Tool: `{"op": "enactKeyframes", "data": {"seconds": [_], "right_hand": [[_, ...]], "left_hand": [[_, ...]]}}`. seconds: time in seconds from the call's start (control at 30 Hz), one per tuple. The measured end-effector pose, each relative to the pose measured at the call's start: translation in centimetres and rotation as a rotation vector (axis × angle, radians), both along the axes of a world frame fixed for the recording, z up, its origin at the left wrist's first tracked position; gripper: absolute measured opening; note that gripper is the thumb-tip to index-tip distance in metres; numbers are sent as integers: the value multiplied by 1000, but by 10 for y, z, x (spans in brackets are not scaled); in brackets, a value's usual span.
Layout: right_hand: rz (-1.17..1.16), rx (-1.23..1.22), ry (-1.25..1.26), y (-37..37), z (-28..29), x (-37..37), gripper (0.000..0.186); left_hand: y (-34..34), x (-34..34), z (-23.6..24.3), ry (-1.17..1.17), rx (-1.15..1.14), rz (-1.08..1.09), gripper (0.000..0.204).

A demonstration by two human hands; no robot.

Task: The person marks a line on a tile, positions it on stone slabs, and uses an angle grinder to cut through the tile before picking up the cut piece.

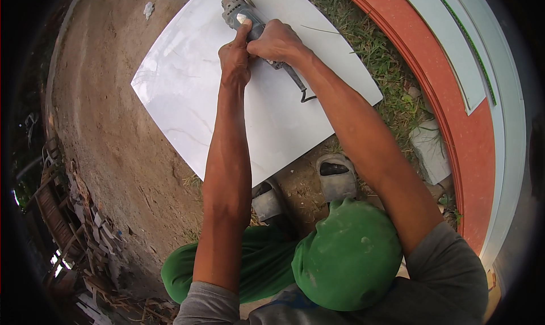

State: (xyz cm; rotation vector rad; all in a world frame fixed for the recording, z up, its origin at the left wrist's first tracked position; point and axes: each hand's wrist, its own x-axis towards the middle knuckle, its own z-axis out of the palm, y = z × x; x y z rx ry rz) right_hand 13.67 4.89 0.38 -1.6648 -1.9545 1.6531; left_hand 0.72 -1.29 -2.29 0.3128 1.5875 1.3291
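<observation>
Both my hands are on a grey angle grinder [255, 25] at the far part of a large white sheet [190, 92]. My right hand [276, 41] is closed round the tool's body from the right. My left hand [234, 58] grips it from the near left, one digit stretched along the casing; its other fingers are partly hidden. The grinder's head points up and left, close to the top edge of the picture, and I cannot make out its disc clearly. A black power cord [298, 82] runs from its rear end down over the sheet, then passes under my right forearm.
My sandalled feet [336, 174] are at the sheet's near edge, below my green-clad knees [346, 257]. Bare dirt [113, 126] lies left, with scrap wood [62, 211] beyond. Grass [369, 41], a pale block [430, 149] and a red-orange ledge [454, 98] border the right.
</observation>
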Motion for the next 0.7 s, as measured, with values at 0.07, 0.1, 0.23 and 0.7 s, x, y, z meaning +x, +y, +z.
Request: {"op": "enactKeyframes", "data": {"seconds": [0.07, 0.1, 0.23, 0.7], "right_hand": [[-4, 13, 7, -2, -1, 2, 42], [-5, 10, 6, -2, -1, 3, 42], [-5, 2, 4, -4, -2, 5, 43], [-4, 0, 1, -15, -2, 17, 46]], "left_hand": [[-1, 1, 1, -1, -6, -5, 58], [-2, 2, 1, -1, -12, -10, 59], [-4, 3, -1, 3, -16, -3, 56], [-16, 9, -2, -21, -46, -74, 76]]}}
